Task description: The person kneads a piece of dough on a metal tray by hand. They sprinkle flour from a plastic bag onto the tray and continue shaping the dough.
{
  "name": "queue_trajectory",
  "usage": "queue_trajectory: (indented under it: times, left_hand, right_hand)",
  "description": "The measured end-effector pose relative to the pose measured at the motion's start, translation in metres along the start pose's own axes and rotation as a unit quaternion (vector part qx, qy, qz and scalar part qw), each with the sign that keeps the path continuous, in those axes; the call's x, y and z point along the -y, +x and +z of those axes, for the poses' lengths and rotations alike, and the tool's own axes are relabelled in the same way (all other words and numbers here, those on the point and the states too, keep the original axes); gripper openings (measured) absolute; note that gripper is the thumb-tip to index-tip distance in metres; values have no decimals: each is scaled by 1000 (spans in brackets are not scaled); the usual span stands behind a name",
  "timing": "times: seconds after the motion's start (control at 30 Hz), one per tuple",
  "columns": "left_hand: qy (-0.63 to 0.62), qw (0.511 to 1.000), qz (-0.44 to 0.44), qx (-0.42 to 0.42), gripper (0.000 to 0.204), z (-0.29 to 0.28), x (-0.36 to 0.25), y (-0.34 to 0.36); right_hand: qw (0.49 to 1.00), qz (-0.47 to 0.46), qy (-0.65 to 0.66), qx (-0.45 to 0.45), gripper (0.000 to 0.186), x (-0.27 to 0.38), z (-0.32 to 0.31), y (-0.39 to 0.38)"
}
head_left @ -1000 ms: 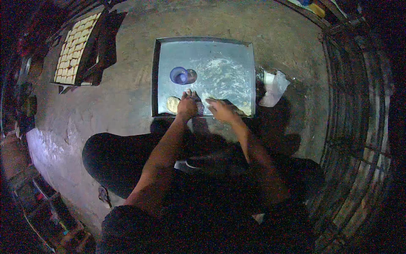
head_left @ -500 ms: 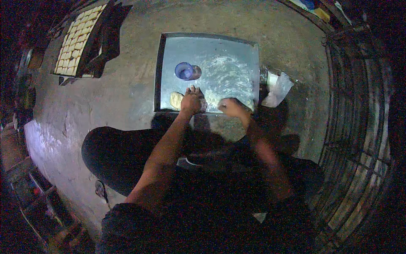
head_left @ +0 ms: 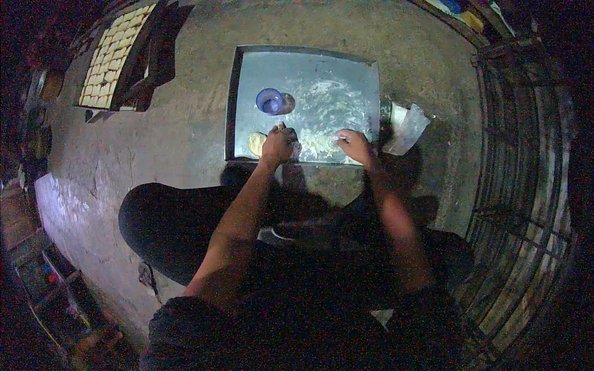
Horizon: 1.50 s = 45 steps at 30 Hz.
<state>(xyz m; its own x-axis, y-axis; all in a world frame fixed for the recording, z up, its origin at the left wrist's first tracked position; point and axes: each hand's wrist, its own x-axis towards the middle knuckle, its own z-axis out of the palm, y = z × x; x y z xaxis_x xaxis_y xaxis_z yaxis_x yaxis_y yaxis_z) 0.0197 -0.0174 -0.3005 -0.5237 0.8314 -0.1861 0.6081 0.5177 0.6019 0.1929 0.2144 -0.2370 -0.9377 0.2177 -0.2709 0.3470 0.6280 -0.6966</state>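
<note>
**Floured tray on concrete floor, two hands at its near edge**

Change since the earlier frames: the right hand has gone further out to the right along the near rim, so the two hands are now well apart; the left hand has stayed at its spot.

Item 1. Flat rectangular grey metal tray, lying on the grey concrete floor. Its long axis runs left to right across the view; a white dusting of flour covers its middle and right part.

Item 2. Left hand: fingers curled down, pressing on the tray near the front rim; whether it holds anything underneath cannot be told.

Item 3. Small pale rounded lump of dough, just left of the left hand, touching or nearly touching it, close to the tray's near-left corner. Too rounded to give a direction.

Item 4. Right hand: lying loosely open and flat on the floured surface, holding nothing.

Item 5. Small round blue plastic cup, beyond the left hand, apart from it, mouth upward.

Item 6. Crumpled whitish bag, off the tray, to the right of the right hand.

Item 7. Dark rack of pale square pieces, far to the left of the left hand.

Open room: bare tray beyond both hands and between them.
</note>
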Motion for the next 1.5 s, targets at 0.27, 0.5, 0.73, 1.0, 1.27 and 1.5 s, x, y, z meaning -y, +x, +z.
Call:
queue_trajectory:
  times: [0.27, 0.5, 0.73, 1.0, 1.27, 1.5]
  left_hand:
    - [62, 991, 95, -64, 21, -1, 4, -8]
    - [8, 998, 65, -23, 14, -27, -18, -4]
    - [-41, 993, 100, -51, 18, -28, -17, -4]
    - [24, 995, 94, -27, 22, -15, -13, 1]
    - [62, 996, 68, 0, 25, -7, 12, -7]
    - [10, 999, 50, 0, 24, -18, -6, -5]
  right_hand:
    - [980, 18, -103, 170, 30, 50, 15, 11]
    - [998, 55, 2, -27, 27, 45, 8, 30]
    - [982, 138, 106, 73, 34, 50, 41, 35]
    - [989, 94, 97, -60, 32, 30, 22, 37]
    - [985, 86, 111, -102, 30, 43, 17, 39]
    - [988, 96, 17, -121, 29, 56, 1, 37]
